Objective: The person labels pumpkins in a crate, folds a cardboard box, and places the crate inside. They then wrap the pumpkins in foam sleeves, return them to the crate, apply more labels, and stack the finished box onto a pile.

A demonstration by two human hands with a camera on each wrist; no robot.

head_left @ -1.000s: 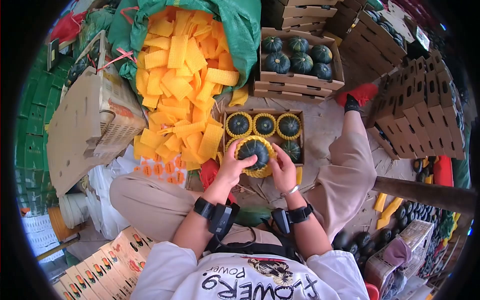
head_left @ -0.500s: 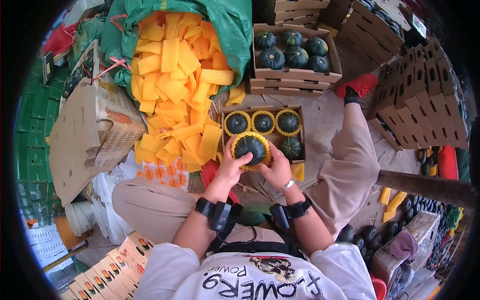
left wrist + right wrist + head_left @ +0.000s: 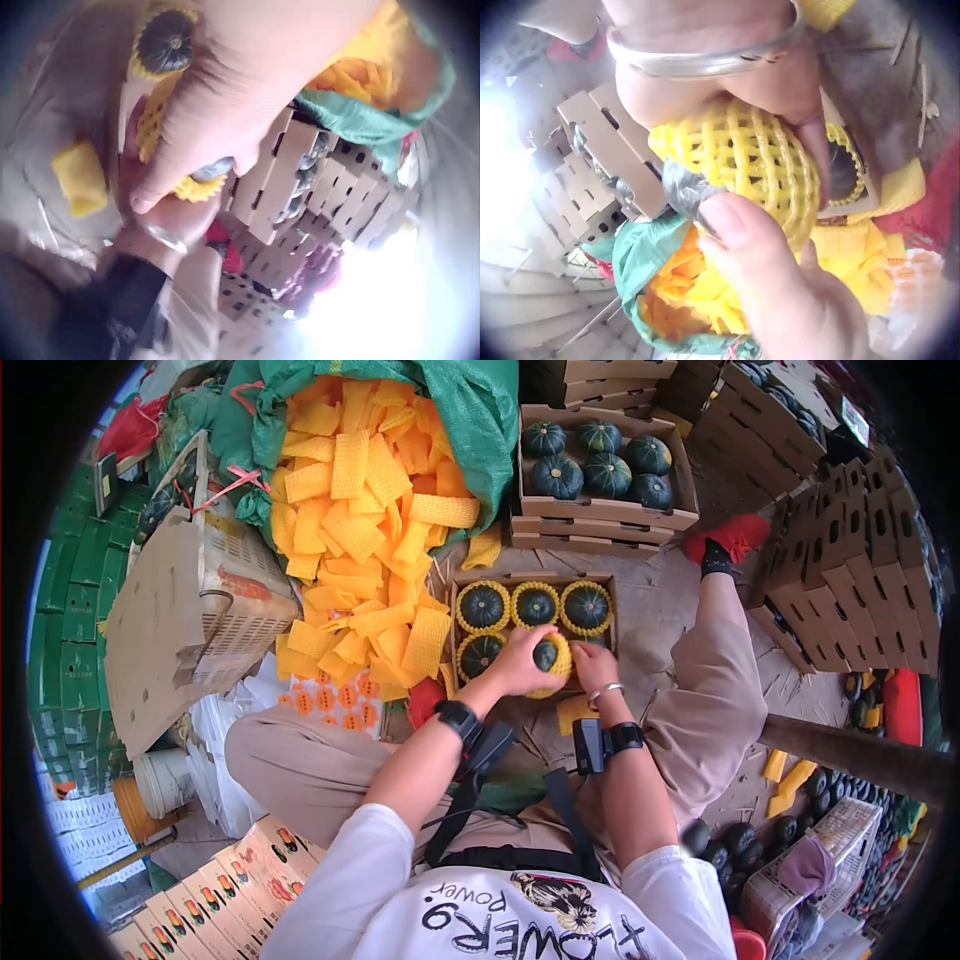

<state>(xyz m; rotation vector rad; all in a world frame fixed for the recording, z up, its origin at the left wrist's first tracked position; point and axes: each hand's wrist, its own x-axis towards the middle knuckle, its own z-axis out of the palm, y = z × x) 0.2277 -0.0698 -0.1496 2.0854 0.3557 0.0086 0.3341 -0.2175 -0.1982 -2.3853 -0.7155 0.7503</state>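
Note:
Both hands hold a small dark green squash (image 3: 545, 654) in a yellow foam net sleeve (image 3: 757, 161), over the front of an open cardboard box (image 3: 612, 595). My left hand (image 3: 515, 665) curls round it, thumb on the bare end in the right wrist view. My right hand (image 3: 597, 666), with a bangle at its wrist, grips the netted side. The squash lies tipped sideways. Three netted squashes (image 3: 535, 605) fill the box's back row, and another netted squash (image 3: 481, 653) sits front left. The front right squash is mostly hidden behind my right hand.
A green sack (image 3: 490, 420) spills yellow foam nets (image 3: 370, 530) at the left. Behind stands a carton (image 3: 620, 515) of bare squashes. Stacked cartons (image 3: 850, 560) rise at the right, above a wooden beam (image 3: 860, 750). A plastic crate (image 3: 245, 600) stands left.
Both hands have moved right with the netted squash, which has turned from top-up to sideways. My left hand now reaches across its top. The front left netted squash has come into view.

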